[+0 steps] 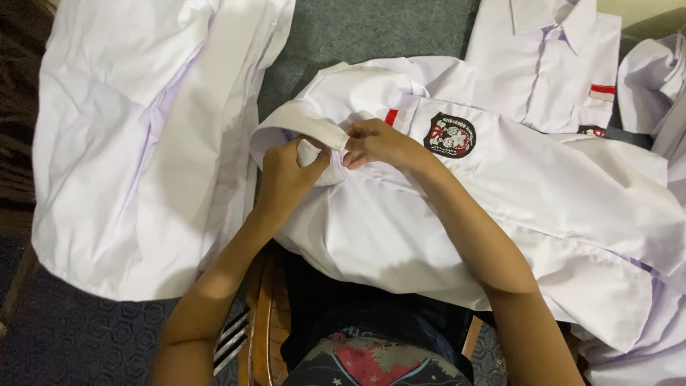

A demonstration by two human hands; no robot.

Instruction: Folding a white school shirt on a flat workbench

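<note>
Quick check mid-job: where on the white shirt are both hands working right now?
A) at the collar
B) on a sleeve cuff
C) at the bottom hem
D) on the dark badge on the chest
A: the left hand and right hand both pinch the collar of the white shirt; the dark badge lies untouched just beside the right hand.

Left: a white shirt (136,143) lay spread flat on the grey carpet (357,32).
Top right: a folded white shirt (550,64) with a red pocket stripe.
Far right: more white cloth (654,82), bunched.
</note>
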